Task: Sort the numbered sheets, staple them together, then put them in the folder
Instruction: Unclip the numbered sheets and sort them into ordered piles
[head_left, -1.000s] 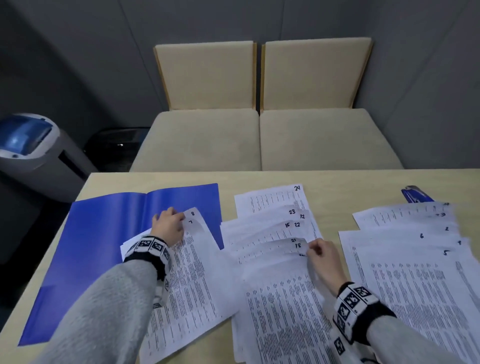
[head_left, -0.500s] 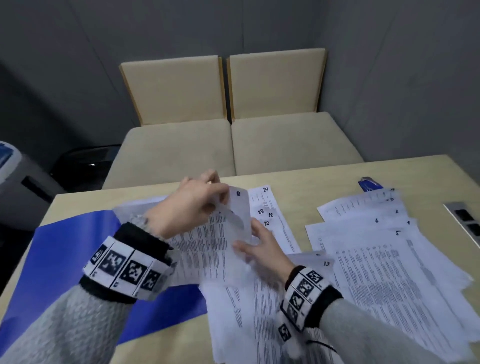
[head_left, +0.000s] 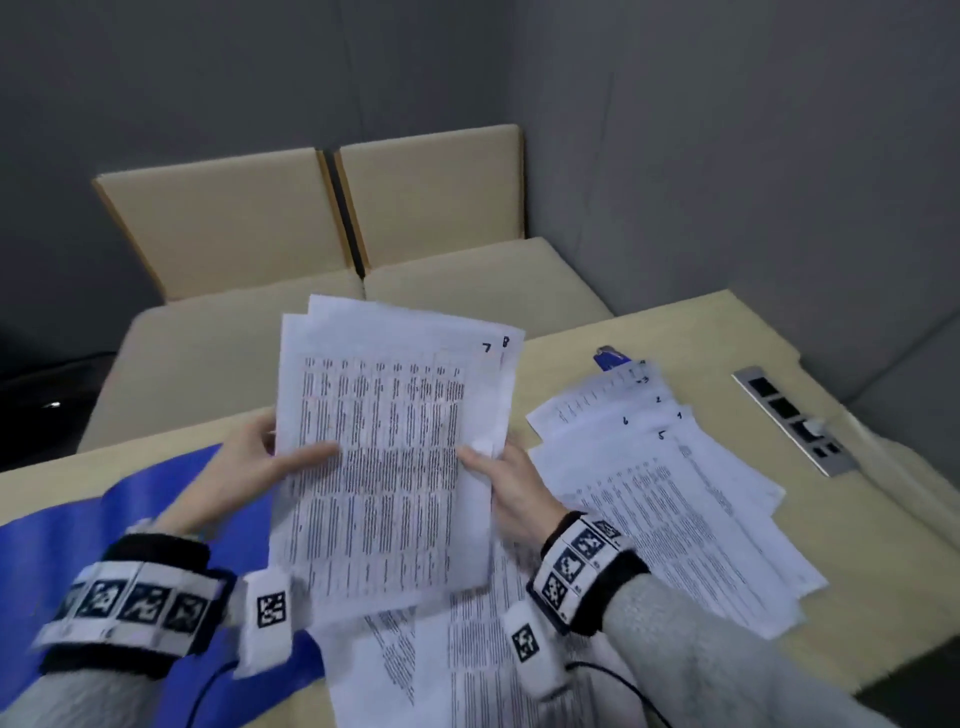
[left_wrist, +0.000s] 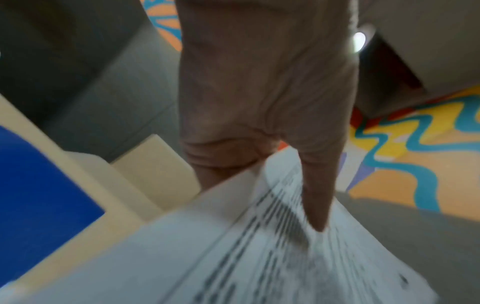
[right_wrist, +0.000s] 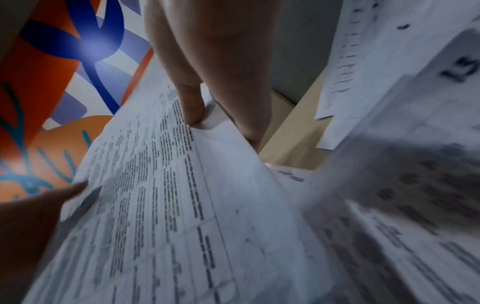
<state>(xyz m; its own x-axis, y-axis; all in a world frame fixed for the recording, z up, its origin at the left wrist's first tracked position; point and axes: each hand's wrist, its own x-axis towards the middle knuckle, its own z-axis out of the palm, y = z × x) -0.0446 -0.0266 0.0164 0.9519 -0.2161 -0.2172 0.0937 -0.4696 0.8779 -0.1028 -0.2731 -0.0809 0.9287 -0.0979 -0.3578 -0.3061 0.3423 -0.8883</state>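
Both hands hold a small stack of printed sheets (head_left: 384, 457) upright above the table; the top sheet is marked 7 and the one behind it 8. My left hand (head_left: 260, 467) pinches the stack's left edge, thumb across the front (left_wrist: 315, 197). My right hand (head_left: 498, 478) pinches the right edge, thumb on the print (right_wrist: 192, 107). More numbered sheets (head_left: 670, 483) lie fanned on the right, marked 1, 2, 5 and 6. Another pile (head_left: 467, 665) lies under the held stack. The open blue folder (head_left: 62, 525) lies at the left. A blue stapler (head_left: 610, 358) peeks out behind the right pile.
The beige table (head_left: 727, 332) ends at two beige seats (head_left: 322, 218) against grey walls. A metal socket panel (head_left: 792, 421) is set into the table at the far right. Cables run from my wrist cameras near the front edge.
The left hand lifted the sheets off the folder and the right hand left the middle pile to join it. The stack now stands upright between both hands. The head view has swung to the right.
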